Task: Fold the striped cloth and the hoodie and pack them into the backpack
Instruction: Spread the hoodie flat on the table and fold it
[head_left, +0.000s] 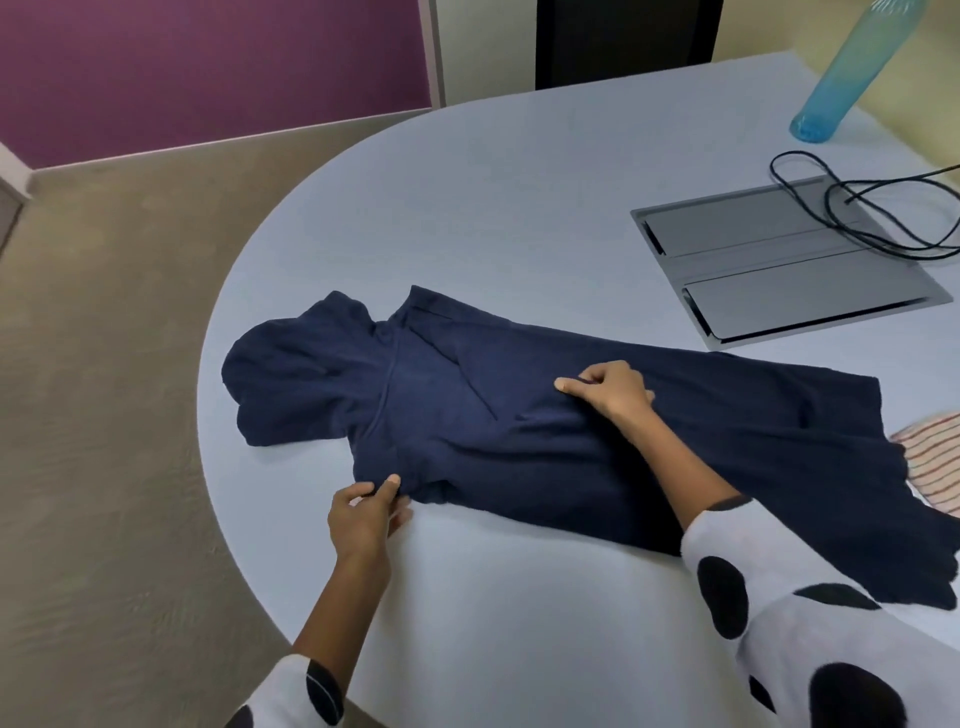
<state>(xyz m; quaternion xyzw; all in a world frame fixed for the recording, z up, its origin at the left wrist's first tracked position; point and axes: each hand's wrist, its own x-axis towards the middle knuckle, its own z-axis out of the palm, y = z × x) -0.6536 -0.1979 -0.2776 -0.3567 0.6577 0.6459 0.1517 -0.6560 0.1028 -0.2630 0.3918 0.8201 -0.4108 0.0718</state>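
Note:
A navy hoodie (519, 441) lies flat across the pale table (467, 208), hood to the left, its sides folded inward into a long band. My left hand (363, 514) pinches the near edge of the hoodie by the shoulder. My right hand (608, 389) pinches a fold of fabric at the middle of the chest. The striped cloth (930, 457), white with thin red stripes, peeks out at the right edge, partly under the hoodie's hem. No backpack is in view.
A grey cable hatch (753, 265) is set into the table at the back right, with a black cable (883, 218) looped over it. A blue bottle (852, 67) stands at the far right. The table's curved edge drops to carpet on the left.

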